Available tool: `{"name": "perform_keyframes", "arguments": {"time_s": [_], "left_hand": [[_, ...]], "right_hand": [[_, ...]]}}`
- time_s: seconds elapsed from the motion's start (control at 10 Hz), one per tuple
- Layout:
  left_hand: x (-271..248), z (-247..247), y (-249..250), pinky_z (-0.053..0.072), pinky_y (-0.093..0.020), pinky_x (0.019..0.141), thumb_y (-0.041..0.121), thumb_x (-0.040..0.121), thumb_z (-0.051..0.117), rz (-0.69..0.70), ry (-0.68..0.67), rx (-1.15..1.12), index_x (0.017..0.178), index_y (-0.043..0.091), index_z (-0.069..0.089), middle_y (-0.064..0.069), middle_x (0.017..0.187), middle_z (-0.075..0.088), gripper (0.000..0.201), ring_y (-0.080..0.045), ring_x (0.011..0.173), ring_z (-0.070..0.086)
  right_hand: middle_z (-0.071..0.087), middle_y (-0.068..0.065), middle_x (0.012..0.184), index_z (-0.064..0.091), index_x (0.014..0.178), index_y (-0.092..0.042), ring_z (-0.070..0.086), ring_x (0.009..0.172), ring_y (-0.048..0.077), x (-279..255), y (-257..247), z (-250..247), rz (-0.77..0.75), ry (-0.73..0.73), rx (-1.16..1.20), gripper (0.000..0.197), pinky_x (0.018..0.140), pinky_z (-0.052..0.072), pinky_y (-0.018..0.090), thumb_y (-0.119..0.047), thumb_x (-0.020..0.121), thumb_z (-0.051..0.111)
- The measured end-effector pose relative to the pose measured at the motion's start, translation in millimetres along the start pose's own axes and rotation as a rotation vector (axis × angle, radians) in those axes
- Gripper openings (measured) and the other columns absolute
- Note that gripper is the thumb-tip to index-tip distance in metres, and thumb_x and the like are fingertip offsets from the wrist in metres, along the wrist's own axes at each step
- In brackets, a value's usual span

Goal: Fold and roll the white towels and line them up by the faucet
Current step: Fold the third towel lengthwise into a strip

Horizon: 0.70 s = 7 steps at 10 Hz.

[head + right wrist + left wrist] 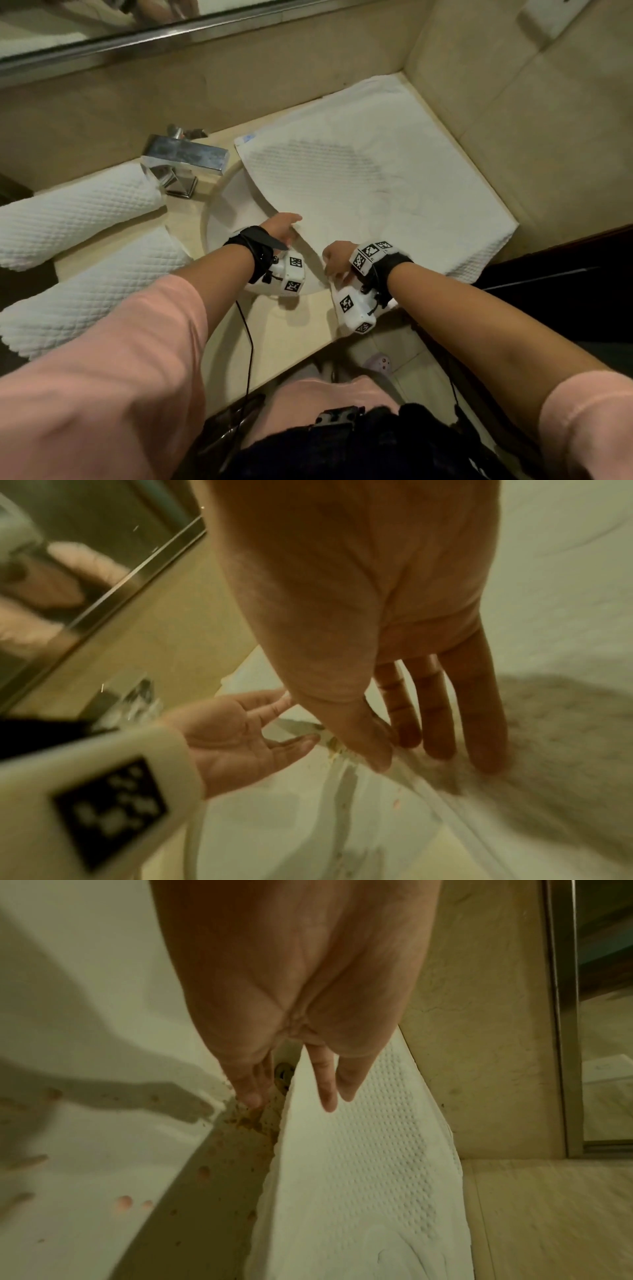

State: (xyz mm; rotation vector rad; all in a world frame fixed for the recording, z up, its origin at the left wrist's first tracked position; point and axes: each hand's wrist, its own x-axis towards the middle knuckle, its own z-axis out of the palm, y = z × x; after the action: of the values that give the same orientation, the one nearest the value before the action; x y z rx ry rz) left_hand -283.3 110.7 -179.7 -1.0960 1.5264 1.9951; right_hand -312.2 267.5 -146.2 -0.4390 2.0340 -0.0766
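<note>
A white textured towel (359, 171) lies spread on the beige counter at the right, and its left edge hangs over the white sink (222, 219). My left hand (281, 226) reaches to that overhanging edge. In the left wrist view the towel (359, 1177) edge runs between the thumb and the straight fingers of my left hand (291, 1102), which is not closed on it. My right hand (337, 257) is at the towel's near edge. The right wrist view has my right hand (428, 750) lying with straight fingers on the towel (565, 723), thumb at its edge.
A chrome faucet (185, 161) stands behind the sink. Two white quilted towels (75, 212) lie on the counter to the left. Brown crumbs (246, 1121) dot the basin near the drain (284, 1074). A mirror (102, 27) and tiled walls close the back and right.
</note>
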Motion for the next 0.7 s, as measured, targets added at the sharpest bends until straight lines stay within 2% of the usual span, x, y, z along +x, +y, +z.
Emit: {"name": "perform_keyframes", "arguments": {"time_s": [0.1,0.2,0.3,0.4,0.5,0.6,0.7], "left_hand": [[11,8,11,0.045,-0.028,0.068,0.020,0.099,0.048,0.032,-0.051,-0.001,0.129,0.003,0.049,-0.013,0.109,0.061,0.035,-0.025,0.087,0.059],[49,10,13,0.053,-0.043,0.083,0.017,0.094,0.055,0.044,-0.021,0.023,0.139,0.002,0.040,-0.024,0.137,0.047,0.050,-0.042,0.115,0.054],[26,27,35,0.045,-0.039,0.099,0.010,0.094,0.057,0.086,0.077,0.110,0.147,0.006,0.027,-0.017,0.149,0.034,0.061,-0.036,0.125,0.048],[32,34,44,0.046,-0.026,0.085,0.006,0.097,0.050,0.143,0.159,0.306,0.150,0.007,0.018,-0.015,0.151,0.031,0.062,-0.031,0.133,0.040],[34,50,56,0.038,-0.004,0.066,0.014,0.101,0.036,0.043,0.233,0.380,0.148,0.008,0.018,-0.018,0.140,0.043,0.050,-0.026,0.131,0.044],[30,62,74,0.041,-0.020,0.077,0.052,0.094,0.046,0.218,0.454,1.681,0.071,0.002,0.043,-0.003,0.094,0.060,0.055,-0.015,0.099,0.057],[38,84,100,0.042,-0.018,0.077,0.066,0.090,0.032,0.428,0.768,1.888,0.084,0.003,0.055,0.005,0.093,0.063,0.067,-0.008,0.095,0.060]], "right_hand": [[0.061,0.013,0.073,0.043,0.068,-0.014,0.063,0.068,0.025,-29,15,-11,-0.067,-0.047,0.342,0.029,0.082,0.057,0.046,-0.002,0.085,0.062],[0.053,0.005,0.066,0.041,0.070,-0.016,0.056,0.054,0.014,-38,41,-15,-0.121,-0.068,0.581,0.031,0.062,0.057,0.030,-0.001,0.089,0.061],[0.048,0.009,0.075,0.045,0.077,-0.016,0.054,0.059,0.018,-47,67,-17,-0.161,-0.146,0.820,0.024,0.059,0.057,0.030,-0.001,0.092,0.057],[0.046,0.020,0.098,0.047,0.084,-0.015,0.050,0.089,0.034,-49,92,-16,-0.169,-0.162,1.020,0.016,0.078,0.056,0.044,-0.004,0.093,0.056],[0.051,0.021,0.098,0.051,0.087,-0.017,0.053,0.090,0.033,-52,113,-14,-0.179,-0.094,1.105,0.011,0.076,0.056,0.041,-0.011,0.094,0.055],[0.053,0.011,0.083,0.056,0.087,-0.020,0.050,0.071,0.021,-56,130,-17,-0.177,0.021,1.121,0.008,0.061,0.046,0.030,-0.017,0.094,0.056],[0.053,0.005,0.079,0.057,0.085,-0.017,0.049,0.071,0.017,-66,140,-30,-0.197,0.146,1.117,0.013,0.064,0.040,0.028,-0.015,0.096,0.051]]}}
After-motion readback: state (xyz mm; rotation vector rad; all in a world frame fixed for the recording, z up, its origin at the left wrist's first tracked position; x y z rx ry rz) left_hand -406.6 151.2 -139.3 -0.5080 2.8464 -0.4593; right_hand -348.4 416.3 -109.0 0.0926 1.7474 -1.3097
